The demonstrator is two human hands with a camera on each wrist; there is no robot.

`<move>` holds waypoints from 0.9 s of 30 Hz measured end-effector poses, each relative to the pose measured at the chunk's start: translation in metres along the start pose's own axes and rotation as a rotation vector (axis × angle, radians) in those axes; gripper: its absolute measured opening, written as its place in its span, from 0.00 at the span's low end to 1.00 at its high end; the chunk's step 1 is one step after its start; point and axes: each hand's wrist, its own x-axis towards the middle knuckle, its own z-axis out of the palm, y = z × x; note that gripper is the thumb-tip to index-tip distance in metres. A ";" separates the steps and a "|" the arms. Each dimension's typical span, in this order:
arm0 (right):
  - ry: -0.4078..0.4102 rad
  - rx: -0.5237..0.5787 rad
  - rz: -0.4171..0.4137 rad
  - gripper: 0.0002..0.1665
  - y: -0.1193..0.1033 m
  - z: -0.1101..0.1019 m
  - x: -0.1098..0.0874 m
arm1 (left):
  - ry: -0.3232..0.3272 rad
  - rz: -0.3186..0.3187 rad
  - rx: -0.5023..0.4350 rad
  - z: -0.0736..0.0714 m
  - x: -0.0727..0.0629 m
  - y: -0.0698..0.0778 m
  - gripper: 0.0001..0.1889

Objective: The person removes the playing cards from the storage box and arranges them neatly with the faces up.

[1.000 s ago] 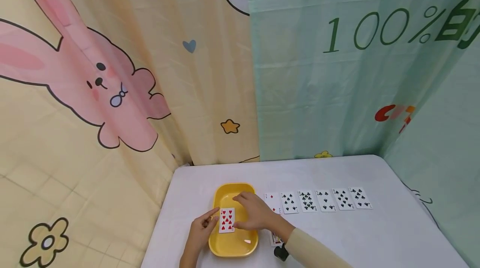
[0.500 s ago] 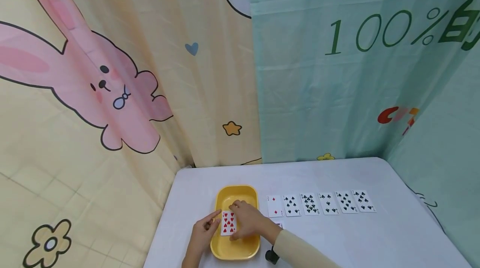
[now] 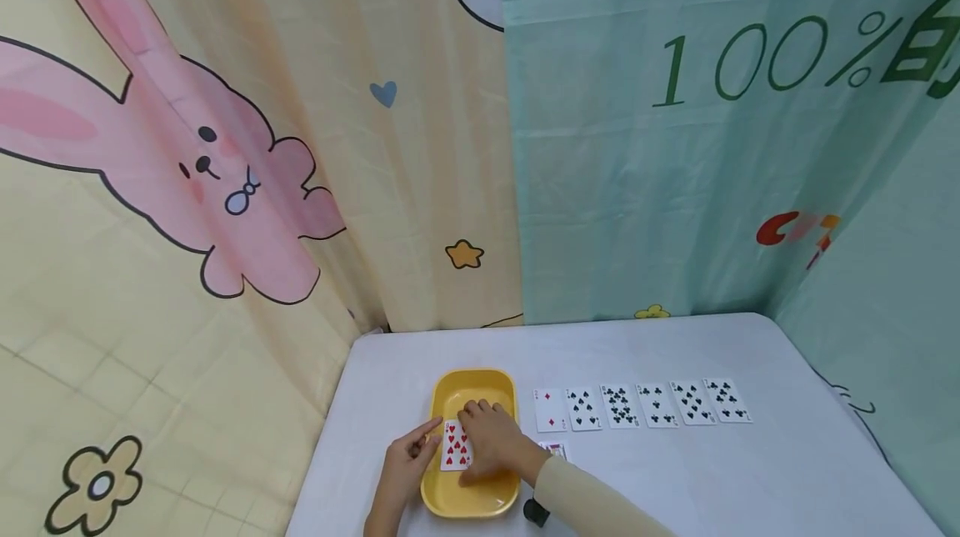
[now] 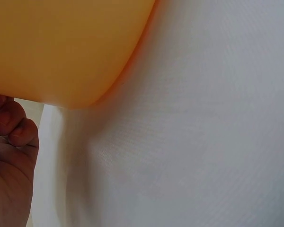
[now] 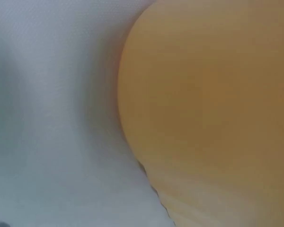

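A yellow tray (image 3: 441, 508) stands on the white table. Over it, face up, shows a ten-pip red heart playing card (image 3: 454, 447); whether other cards lie beneath it is hidden. My right hand (image 3: 495, 437) reaches in from the right and grips the card, fingers near its far end and thumb near its close end, covering its right side. On the left, my left hand (image 3: 402, 466) sits at the tray's rim with thumb and index tip beside the card's left edge. Its other fingers curl below the rim in the left wrist view; what they press on is hidden.
Right of the tray runs a row of face-up cards, from a two of diamonds (image 3: 551, 410) to a club card (image 3: 727, 401). A face card (image 3: 553, 449) lies nearer, partly behind the right wrist. A small black object (image 3: 536, 512) hangs below that wrist. Curtains (image 3: 450, 145) enclose the table.
My right hand has moved left and closed in on the heart card, now covering its right side. The two of diamonds has come into full view. My left hand stays in place.
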 end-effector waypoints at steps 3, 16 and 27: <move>0.019 0.019 0.016 0.59 0.000 0.001 0.002 | 0.001 -0.021 0.002 -0.001 0.001 0.001 0.16; 0.057 0.013 0.011 0.53 0.001 0.001 0.002 | 0.009 0.025 0.031 0.001 -0.002 0.002 0.16; 0.173 0.037 -0.040 0.51 0.008 -0.023 -0.020 | 0.018 -0.049 0.048 -0.001 -0.001 0.007 0.16</move>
